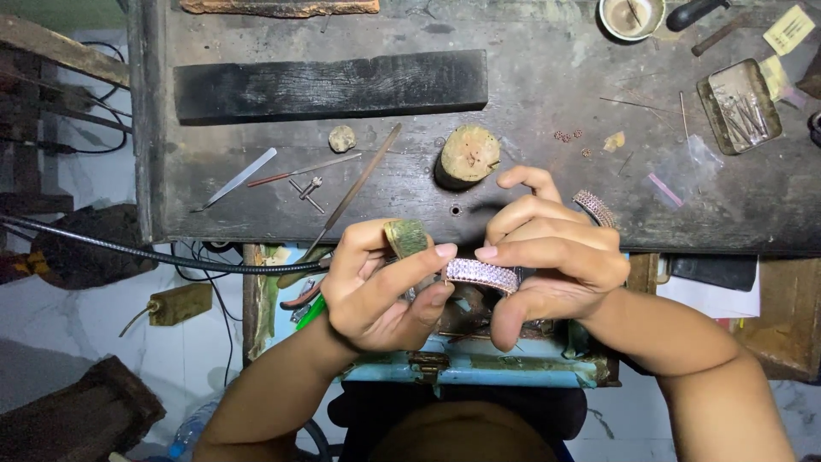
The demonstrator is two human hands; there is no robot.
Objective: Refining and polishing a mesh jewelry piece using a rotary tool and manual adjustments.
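Both hands, left and right, pinching a stone-set bracelet just off the tabletop's near edge, stones seemingly all set, second bracelet waiting beside.

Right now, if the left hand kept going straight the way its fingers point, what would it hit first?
The left hand points rightward across the gem-set bangle it pinches, so it would most likely meet the right hand first, whose fingertips grip the bangle's other end. Depth is hard to judge from above.
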